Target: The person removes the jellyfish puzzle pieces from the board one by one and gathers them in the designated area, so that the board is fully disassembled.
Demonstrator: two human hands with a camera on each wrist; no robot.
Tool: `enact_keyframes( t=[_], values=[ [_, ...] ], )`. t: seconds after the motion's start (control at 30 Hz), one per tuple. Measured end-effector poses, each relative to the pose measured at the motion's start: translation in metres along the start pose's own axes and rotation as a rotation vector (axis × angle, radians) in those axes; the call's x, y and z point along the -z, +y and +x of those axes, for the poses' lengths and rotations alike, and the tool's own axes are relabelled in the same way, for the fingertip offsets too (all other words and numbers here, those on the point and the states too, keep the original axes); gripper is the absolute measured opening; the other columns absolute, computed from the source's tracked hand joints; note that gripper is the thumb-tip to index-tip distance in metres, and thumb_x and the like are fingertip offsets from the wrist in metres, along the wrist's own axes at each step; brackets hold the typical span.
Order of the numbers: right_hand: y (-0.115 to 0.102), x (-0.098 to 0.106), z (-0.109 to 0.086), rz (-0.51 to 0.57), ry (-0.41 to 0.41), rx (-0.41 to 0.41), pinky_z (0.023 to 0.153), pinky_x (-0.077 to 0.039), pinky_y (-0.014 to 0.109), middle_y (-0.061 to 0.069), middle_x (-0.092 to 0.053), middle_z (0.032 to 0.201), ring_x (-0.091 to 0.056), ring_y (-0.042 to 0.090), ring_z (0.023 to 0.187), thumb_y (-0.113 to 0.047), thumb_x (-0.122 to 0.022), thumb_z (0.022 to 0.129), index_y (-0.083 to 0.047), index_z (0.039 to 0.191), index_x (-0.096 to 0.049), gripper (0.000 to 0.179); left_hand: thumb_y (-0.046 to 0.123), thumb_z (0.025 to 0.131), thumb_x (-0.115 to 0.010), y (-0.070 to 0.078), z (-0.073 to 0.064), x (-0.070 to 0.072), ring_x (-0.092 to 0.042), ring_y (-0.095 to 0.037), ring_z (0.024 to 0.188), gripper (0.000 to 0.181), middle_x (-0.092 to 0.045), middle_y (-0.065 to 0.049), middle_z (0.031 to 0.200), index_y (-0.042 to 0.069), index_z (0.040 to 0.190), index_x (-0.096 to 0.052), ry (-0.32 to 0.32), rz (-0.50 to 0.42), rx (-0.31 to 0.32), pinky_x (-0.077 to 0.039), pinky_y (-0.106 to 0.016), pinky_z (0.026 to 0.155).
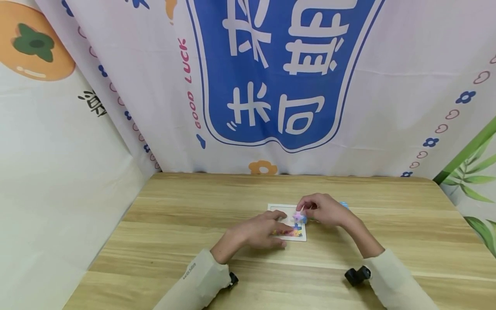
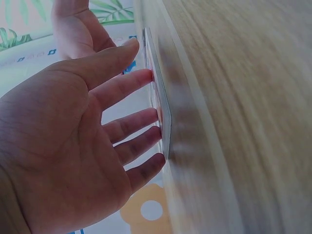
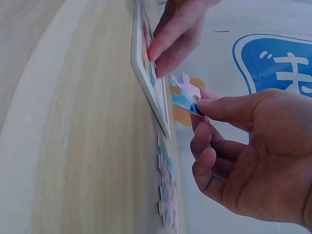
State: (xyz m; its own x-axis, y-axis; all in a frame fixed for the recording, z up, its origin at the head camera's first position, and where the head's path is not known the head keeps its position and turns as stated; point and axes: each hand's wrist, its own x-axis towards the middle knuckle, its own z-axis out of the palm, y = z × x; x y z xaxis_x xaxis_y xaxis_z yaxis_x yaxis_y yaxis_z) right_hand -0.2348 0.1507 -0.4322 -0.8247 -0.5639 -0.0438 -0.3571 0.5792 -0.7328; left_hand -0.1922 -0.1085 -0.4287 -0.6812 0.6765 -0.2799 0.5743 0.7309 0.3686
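Observation:
A pink and blue jigsaw puzzle piece (image 3: 185, 94) is pinched between the thumb and fingers of my right hand (image 3: 253, 141), just over the edge of a white-rimmed puzzle board (image 1: 303, 236). The head view shows the same right hand (image 1: 323, 209) at the board's right side. My left hand (image 1: 259, 230) rests on the board with fingers spread. In the left wrist view the fingertips of the left hand (image 2: 73, 126) touch the board (image 2: 163, 107). Colourful joined pieces lie along the board's near part, partly hidden under the left fingers.
More loose puzzle pieces (image 3: 167, 190) lie on the wooden table (image 1: 186, 224) to the right of the board, mostly hidden behind the right hand in the head view. A printed cloth (image 1: 174, 142) hangs along the table's back edge. Black wrist cameras (image 1: 357, 275) sit at the sleeves.

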Motion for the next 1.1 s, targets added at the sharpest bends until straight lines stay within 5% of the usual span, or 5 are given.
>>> enact_keyframes(
  t=[1.1],
  values=[
    [0.040,0.034,-0.033,0.074,0.033,-0.041,0.072,-0.050,0.024,0.008,-0.073,0.103,-0.056,0.017,0.085,-0.004,-0.061,0.105,-0.006,0.115,-0.076,0.018,0.041,0.105,-0.069,0.003,-0.001,-0.001,-0.036,-0.028,0.161,0.051,-0.039,-0.003,0.173,0.030,0.154,-0.060,0.021,-0.012,0.023,-0.034,-0.050,0.132]
  ],
)
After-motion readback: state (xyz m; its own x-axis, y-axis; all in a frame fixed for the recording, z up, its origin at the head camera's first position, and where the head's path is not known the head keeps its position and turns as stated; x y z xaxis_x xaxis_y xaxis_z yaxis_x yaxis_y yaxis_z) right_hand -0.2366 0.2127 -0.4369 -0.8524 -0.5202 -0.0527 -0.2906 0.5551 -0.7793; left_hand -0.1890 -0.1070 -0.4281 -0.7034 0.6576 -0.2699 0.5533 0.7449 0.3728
